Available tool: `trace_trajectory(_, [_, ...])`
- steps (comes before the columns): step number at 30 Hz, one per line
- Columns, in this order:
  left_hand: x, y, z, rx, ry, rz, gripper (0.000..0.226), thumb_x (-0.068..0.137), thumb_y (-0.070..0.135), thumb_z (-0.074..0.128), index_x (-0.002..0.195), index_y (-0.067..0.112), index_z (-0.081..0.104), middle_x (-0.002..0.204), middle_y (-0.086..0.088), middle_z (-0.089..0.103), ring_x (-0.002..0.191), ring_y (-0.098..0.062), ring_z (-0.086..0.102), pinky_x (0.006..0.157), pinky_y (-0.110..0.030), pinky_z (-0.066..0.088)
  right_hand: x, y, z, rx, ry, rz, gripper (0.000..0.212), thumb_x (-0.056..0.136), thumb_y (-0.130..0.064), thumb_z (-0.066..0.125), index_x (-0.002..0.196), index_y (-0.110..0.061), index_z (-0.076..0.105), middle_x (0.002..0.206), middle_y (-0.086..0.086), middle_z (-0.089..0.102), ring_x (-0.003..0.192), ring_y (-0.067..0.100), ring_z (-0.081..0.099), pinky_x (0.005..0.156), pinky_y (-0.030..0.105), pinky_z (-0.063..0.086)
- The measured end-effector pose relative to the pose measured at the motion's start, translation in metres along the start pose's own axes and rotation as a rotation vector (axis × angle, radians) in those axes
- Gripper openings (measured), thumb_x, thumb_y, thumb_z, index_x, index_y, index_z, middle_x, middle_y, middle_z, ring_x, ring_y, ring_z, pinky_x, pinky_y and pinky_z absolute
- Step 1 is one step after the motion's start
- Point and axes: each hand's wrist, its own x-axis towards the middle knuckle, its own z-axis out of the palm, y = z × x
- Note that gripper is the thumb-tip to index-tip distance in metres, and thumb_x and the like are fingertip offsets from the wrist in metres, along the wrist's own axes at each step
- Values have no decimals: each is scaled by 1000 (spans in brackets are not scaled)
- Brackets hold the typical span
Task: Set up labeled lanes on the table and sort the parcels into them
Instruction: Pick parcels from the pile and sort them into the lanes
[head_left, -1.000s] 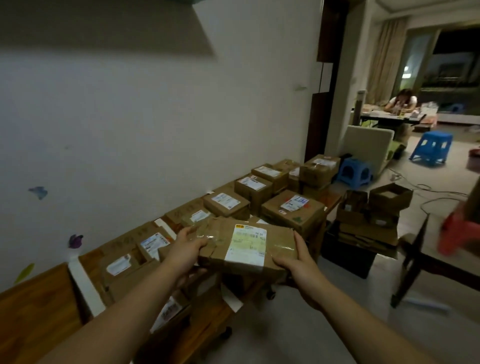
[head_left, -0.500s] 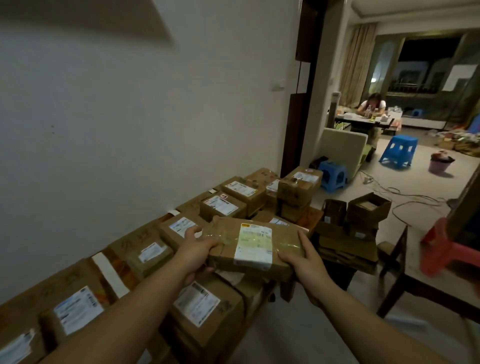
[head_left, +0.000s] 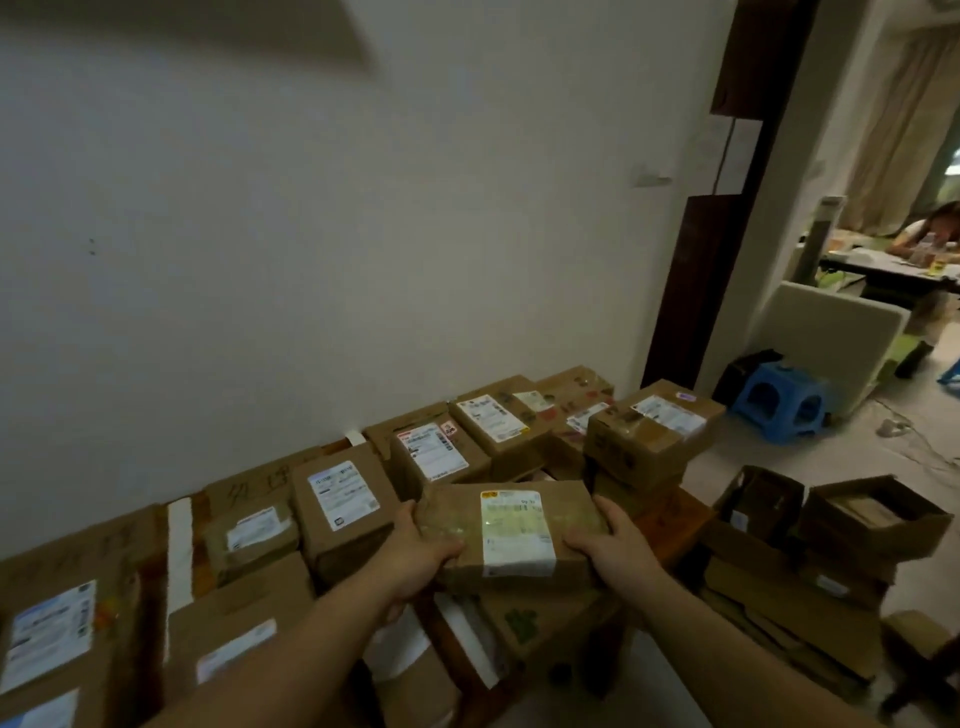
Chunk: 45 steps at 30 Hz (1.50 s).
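A: What are the hands doing with the parcel?
B: The left hand is wrapping the parcel's left end and the right hand is clamping its right end; each grip is closed on the cardboard. The parcel is hanging label-up over the near edge of the surface, above a box with a green mark.
A: How crowded is that surface?
B: Labeled boxes are sitting in a row along the far edge against the wall, touching or nearly so. White tape strips are running across between groups of them. At the right end a taller stack is standing by the corner.
A: Any open room?
B: Little wood is showing between the boxes. Off the right edge, open cartons are crowding the floor; beyond them a blue stool is standing.
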Motion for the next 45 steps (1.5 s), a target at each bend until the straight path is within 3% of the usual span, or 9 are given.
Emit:
trace_trajectory(3, [16,-3,25,-14,31,-40,93,78,21,72,147,32,11,136,-6,45,112,-24,53,89,-39,51,37,-1,-19,-109,-109,-36,78,85,-23,69,149,-27,24,149,9,33,132,32,37,109,51,35])
trace_trajectory(8, [31,-9,52,13,91,-148,107,72,15,78,148,30,4,136,-4,44,109,-20,50,68,-22,50,80,2,-27,-307,-251,-32,85,86,-28,69,151,-22,16,155,11,24,139,31,27,109,44,32])
trace_trajectory(14, [51,-19,61,98,71,-155,121,69,23,81,148,27,-11,134,2,45,121,-19,47,90,-27,47,105,9,-23,-562,-323,-82,79,89,-36,65,149,-18,19,154,9,25,139,27,28,111,37,28])
trace_trajectory(19, [72,-21,69,122,133,-134,117,74,26,77,147,33,-15,139,1,44,119,-15,50,83,-20,46,140,19,-21,-374,-193,-140,59,88,-28,66,140,-23,39,133,2,51,114,19,51,93,29,44])
trace_trajectory(21, [81,-21,71,103,152,-140,115,76,27,76,147,35,-14,127,7,49,97,-3,61,67,-12,50,160,21,-21,-247,-258,-101,64,86,-29,68,141,-33,36,109,-19,52,90,4,55,66,10,50])
trace_trajectory(23, [87,-18,72,110,171,-151,111,77,27,75,146,36,-12,111,15,48,77,6,65,55,-8,48,175,19,-22,-175,-318,-77,66,79,-39,73,135,-44,38,104,-19,55,80,0,55,52,11,46])
trace_trajectory(26, [82,-5,71,244,225,-178,105,74,35,77,147,37,1,134,6,44,113,-9,54,80,-22,53,186,13,-22,-413,-340,-194,76,69,-64,68,136,-44,36,141,-6,42,114,16,52,85,36,50])
trace_trajectory(29, [69,12,65,383,297,-198,97,73,46,73,148,33,13,152,0,27,137,-23,31,111,-44,32,187,-3,-18,-731,-335,-480,65,79,-60,57,137,-37,36,149,-4,30,135,22,31,109,45,33])
trace_trajectory(45, [-171,-13,-94,718,845,-333,84,85,50,60,150,28,12,159,-3,4,145,-23,7,116,-38,16,-2,-89,179,-790,-927,-969,60,87,-48,56,142,-30,39,144,0,36,128,21,40,104,35,37])
